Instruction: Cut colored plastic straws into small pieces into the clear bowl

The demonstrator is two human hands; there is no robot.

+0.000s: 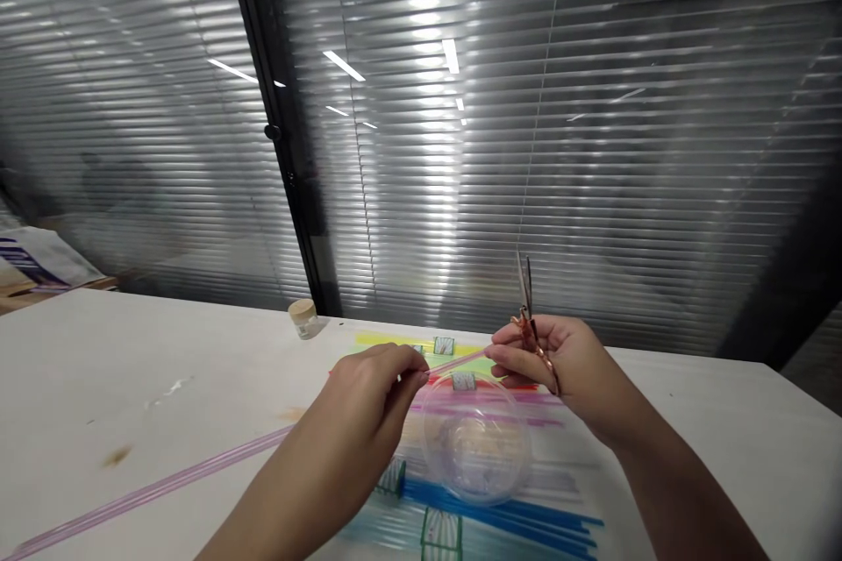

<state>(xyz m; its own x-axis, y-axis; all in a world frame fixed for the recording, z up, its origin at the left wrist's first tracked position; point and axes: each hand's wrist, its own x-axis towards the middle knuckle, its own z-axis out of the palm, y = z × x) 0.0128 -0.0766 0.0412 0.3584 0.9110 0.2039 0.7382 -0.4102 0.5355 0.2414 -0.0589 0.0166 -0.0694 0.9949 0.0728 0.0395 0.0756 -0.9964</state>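
Observation:
My left hand [378, 408] is closed, thumb and fingertips pinching thin, translucent pink strips [197, 473]. The strips trail from under my wrist to the lower left, and a short end [460, 361] stretches across to my right hand [559, 359]. That hand is closed around a pair of scissors [526, 307] with copper-coloured handles, blades pointing up and away from the strips. Its thumb and fingertip also meet the end of the pink strips. Below and between both hands sits a clear round plastic bowl [477, 447] on rows of coloured strips.
Blue strips [506, 513] and yellow strips [388, 339] lie on the white table [164, 377], some with patterned paper bands [442, 530]. A small jar with a wooden lid [303, 318] stands at the back edge. Behind are window blinds [421, 149]; a white-and-purple bag [39, 259] is far left.

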